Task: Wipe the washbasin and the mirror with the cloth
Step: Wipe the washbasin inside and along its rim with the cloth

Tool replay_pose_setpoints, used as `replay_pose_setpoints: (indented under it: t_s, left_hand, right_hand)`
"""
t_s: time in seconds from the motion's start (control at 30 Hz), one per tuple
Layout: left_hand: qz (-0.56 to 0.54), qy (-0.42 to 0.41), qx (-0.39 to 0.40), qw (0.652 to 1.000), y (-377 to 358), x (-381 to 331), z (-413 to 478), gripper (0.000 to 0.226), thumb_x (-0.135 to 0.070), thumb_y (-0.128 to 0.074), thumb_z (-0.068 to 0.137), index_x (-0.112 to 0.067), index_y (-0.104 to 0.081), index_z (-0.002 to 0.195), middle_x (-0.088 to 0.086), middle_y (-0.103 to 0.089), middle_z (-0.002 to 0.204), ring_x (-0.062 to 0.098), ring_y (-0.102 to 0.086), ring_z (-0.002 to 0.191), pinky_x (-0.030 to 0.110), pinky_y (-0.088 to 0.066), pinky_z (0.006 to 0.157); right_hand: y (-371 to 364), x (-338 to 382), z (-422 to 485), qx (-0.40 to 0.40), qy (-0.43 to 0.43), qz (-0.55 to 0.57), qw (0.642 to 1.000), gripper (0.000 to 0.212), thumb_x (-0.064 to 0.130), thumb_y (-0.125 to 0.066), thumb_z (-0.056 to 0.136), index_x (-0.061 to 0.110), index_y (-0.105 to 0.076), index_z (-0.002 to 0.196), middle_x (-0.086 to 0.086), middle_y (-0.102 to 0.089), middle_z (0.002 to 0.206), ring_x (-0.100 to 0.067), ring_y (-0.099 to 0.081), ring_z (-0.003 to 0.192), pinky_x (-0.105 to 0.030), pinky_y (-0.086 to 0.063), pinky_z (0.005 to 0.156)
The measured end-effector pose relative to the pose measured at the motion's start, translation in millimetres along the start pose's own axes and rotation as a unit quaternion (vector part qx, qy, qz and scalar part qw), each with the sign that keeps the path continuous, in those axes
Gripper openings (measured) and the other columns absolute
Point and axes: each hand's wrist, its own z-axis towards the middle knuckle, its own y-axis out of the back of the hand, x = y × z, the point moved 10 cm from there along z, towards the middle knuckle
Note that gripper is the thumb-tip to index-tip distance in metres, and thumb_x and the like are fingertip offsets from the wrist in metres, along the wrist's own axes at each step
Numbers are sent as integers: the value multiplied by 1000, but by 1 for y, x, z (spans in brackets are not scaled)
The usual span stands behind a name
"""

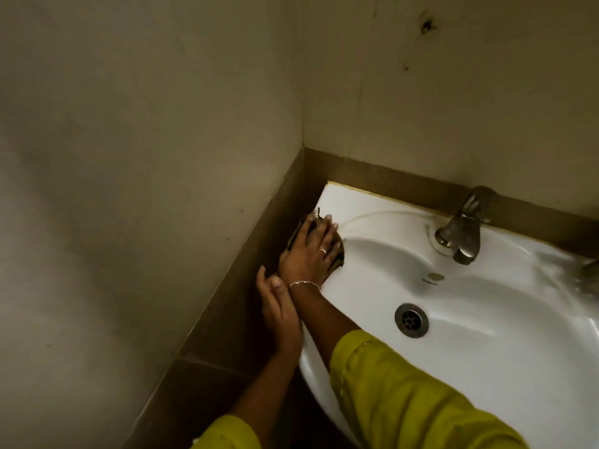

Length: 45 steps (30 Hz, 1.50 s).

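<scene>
A white washbasin is fixed in the corner of two beige walls. My right hand, with a ring and a thin bracelet, presses flat on a dark cloth lying on the basin's left rim near the wall. Most of the cloth is hidden under that hand. My left hand rests on the basin's left edge just below the right wrist, fingers loosely apart and holding nothing. No mirror is in view.
A metal tap stands on the back rim. The drain and the overflow hole lie in the bowl. A brown tile band runs along both walls beside the basin. Another fixture shows blurred at the right edge.
</scene>
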Motion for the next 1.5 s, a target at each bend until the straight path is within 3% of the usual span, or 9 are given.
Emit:
replay_pose_setpoints:
  t_s: [0.2, 0.3, 0.4, 0.67, 0.83, 1.03, 1.17, 1.3, 1.5]
  left_hand:
    - [-51, 69, 52, 995, 4, 22, 10, 57, -46, -29, 97, -7, -37, 138, 21, -50, 134, 33, -51, 122, 48, -43, 102]
    - [2, 41, 93, 995, 5, 13, 19, 47, -31, -34, 101, -7, -35, 141, 17, -47, 138, 27, -49, 123, 31, -42, 95]
    - [74, -35, 150, 985, 2, -7, 21, 52, -29, -44, 98, -9, -30, 144, 14, -38, 147, 24, -41, 131, 25, -36, 96]
    - [250, -124, 299, 913, -11, -21, -2, 84, -54, -45, 81, -16, -16, 149, 5, -9, 159, 19, -13, 145, 28, -16, 111]
    - [354, -163, 311, 867, -19, -21, -16, 83, -45, -54, 90, -15, -5, 151, 3, 1, 160, 18, 1, 147, 34, -8, 117]
    - [442, -192, 321, 815, -23, -16, -45, 93, -61, -37, 77, -9, -9, 149, 10, -1, 159, 20, 3, 147, 32, 5, 117]
    - [452, -201, 317, 809, -24, -15, -61, 80, -55, -38, 89, -8, -15, 149, 10, -4, 159, 20, 3, 147, 31, 6, 116]
    - [444, -199, 318, 813, -27, -9, -78, 81, -56, -26, 81, -8, -23, 147, 11, -13, 158, 19, -2, 147, 32, 3, 117]
    - [407, -189, 300, 842, -37, -3, -99, 76, -53, -24, 84, -7, -30, 144, 13, -23, 155, 21, -10, 146, 34, 0, 119]
  right_hand:
    - [-11, -8, -12, 49, -67, 39, 996, 83, 25, -51, 89, 17, 7, 147, -23, 16, 152, -43, 10, 140, -55, -8, 113]
    - [-15, -6, -24, 82, -52, 27, 995, 81, 27, -48, 91, 16, 9, 147, -25, 15, 152, -45, 6, 139, -56, -11, 113]
    - [-20, -6, -38, 103, -17, 1, 995, 68, 23, -37, 97, 15, 9, 147, -27, 12, 151, -47, 0, 139, -56, -12, 112]
    - [-31, -9, -81, 147, 72, -17, 986, 67, 28, -36, 99, 20, 10, 147, -22, 11, 154, -42, -5, 140, -54, -16, 113]
    - [-20, -20, -110, 187, 77, 38, 978, 62, 31, -30, 100, 16, 5, 148, -14, 2, 156, -30, -7, 143, -45, -10, 116]
    - [7, -37, -144, 197, 76, 158, 965, 55, 24, -36, 98, 13, -15, 147, -11, -24, 152, -28, -26, 138, -43, -20, 113]
    - [10, -57, -166, 170, 101, 57, 979, 47, 11, -40, 91, 1, -38, 137, -21, -47, 135, -37, -48, 120, -46, -43, 98]
    - [12, -64, -187, 154, 203, -75, 964, 37, -2, -68, 63, -6, -68, 100, -29, -66, 90, -44, -65, 72, -48, -57, 58]
    - [33, -89, -216, 132, 287, -145, 938, 51, 5, -75, 63, 9, -61, 112, -22, -64, 98, -40, -64, 69, -43, -57, 57]
